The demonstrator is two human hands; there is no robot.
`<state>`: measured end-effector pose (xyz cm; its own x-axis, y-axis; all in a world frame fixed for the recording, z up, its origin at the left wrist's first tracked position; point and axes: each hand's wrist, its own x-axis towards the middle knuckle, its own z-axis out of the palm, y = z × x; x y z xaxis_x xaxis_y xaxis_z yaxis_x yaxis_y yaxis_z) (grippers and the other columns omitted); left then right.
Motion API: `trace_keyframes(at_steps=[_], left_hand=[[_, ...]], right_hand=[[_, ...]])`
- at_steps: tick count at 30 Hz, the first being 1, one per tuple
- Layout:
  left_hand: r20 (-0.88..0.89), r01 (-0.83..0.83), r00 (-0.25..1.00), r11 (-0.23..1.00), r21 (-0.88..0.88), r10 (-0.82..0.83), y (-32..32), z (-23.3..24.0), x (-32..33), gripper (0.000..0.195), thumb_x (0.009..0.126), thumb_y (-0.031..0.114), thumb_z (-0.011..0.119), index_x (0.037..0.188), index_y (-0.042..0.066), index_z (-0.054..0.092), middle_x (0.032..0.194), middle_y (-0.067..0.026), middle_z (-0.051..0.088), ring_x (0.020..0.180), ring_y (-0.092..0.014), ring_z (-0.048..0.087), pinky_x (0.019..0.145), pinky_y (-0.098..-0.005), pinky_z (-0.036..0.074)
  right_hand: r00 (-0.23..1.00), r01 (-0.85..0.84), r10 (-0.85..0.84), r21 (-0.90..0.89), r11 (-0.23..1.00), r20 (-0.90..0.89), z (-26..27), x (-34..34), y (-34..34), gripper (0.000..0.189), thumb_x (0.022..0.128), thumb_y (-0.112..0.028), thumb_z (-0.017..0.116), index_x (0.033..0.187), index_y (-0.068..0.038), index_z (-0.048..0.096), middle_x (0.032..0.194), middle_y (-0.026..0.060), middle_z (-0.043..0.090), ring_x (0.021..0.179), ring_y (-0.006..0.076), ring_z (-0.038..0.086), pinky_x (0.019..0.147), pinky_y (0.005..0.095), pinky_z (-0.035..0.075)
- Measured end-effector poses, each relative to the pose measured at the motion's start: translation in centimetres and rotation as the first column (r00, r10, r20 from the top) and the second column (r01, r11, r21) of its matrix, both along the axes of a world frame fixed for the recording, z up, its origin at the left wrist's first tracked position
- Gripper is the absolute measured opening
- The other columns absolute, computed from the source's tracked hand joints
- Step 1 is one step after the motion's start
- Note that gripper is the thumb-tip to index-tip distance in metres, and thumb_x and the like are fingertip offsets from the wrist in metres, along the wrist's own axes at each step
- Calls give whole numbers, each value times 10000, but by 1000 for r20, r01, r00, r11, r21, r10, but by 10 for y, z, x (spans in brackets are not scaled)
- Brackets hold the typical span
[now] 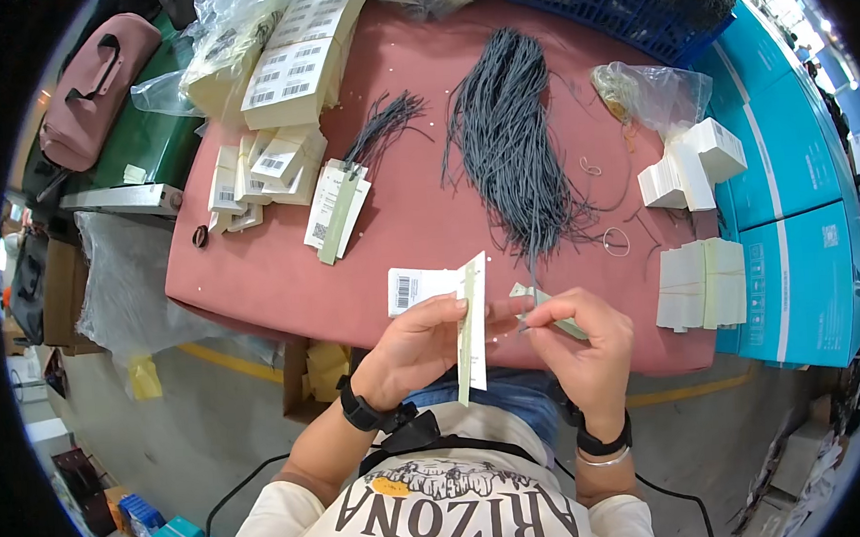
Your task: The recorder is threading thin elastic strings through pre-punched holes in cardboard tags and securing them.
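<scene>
My left hand (412, 349) pinches a pair of hang tags (471, 332), one white and one pale green, held upright on edge. A grey cord (534, 281) is pinched between the thumb and forefinger of my right hand (587, 340), just right of the tags. That cord runs up towards a large bundle of grey cords (503, 133) on the table. Behind my left fingers lie white barcode tags (416, 285). Pale green tags (570, 327) lie partly hidden under my right hand. Farther left, white and green tags (336, 215) lie with grey cords (389, 121) attached.
Banded barcode-label stacks (292, 79) and smaller tag stacks (271, 164) cover the red table's (270, 277) left side. At right are white tag stacks (687, 167), pale green ones (701, 283), a plastic bag (662, 96) and teal cartons (795, 278). A blue crate (606, 4) stands behind.
</scene>
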<state>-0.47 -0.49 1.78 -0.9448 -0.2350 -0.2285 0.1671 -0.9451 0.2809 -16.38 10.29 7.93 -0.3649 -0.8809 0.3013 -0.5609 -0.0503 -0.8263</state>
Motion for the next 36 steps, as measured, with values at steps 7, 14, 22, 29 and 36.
trace_keyframes(at_steps=[7, 14, 22, 29, 36], left_hand=[[165, 169, 972, 986, 5, -167, 4, 3, 3, 257, 900, 208, 542, 1092, 39, 574, 1167, -150, 583, 1118, -338, 552, 927, -451, 432], [-258, -56, 954, 939, 340, 150, -7, -21, 7, 379, 950, 236, 465, 1256, 12, 486, 1236, -131, 552, 1088, -278, 574, 927, -469, 479], [-233, -131, 968, 983, -132, 97, -14, -26, 19, 257, 908, 245, 547, 926, -7, 595, 1008, -128, 609, 849, -212, 598, 798, -345, 492], [-151, 10, 983, 859, -512, -102, -11, -18, 17, 318, 865, 291, 613, 888, -25, 642, 888, -161, 654, 838, -218, 625, 760, -312, 477], [-82, 79, 986, 837, -542, -147, -10, -19, 21, 315, 875, 253, 605, 995, -37, 638, 937, -143, 667, 863, -197, 643, 777, -312, 494]], right_hand=[[994, -30, 25, -50, 998, -109, 5, 7, 9, 110, 688, -34, 700, 767, -70, 632, 795, 55, 619, 748, 204, 600, 608, 312, 462], [530, -753, 768, -218, 621, 359, 38, 2, 29, 104, 772, -35, 678, 872, -7, 674, 842, 111, 640, 707, 249, 618, 604, 344, 487], [612, -285, 266, -107, 953, 745, 21, -4, 27, 65, 827, -21, 621, 794, 30, 646, 766, 40, 619, 602, 89, 527, 547, 212, 404], [734, 64, -109, 91, 994, 671, -23, 1, -19, 209, 852, -23, 608, 1057, 22, 606, 765, -33, 577, 633, -9, 472, 542, 135, 352], [629, 10, -43, 47, 999, 776, -33, -8, -29, 115, 860, -60, 618, 963, -10, 615, 747, -43, 564, 603, -11, 425, 537, 140, 333]])
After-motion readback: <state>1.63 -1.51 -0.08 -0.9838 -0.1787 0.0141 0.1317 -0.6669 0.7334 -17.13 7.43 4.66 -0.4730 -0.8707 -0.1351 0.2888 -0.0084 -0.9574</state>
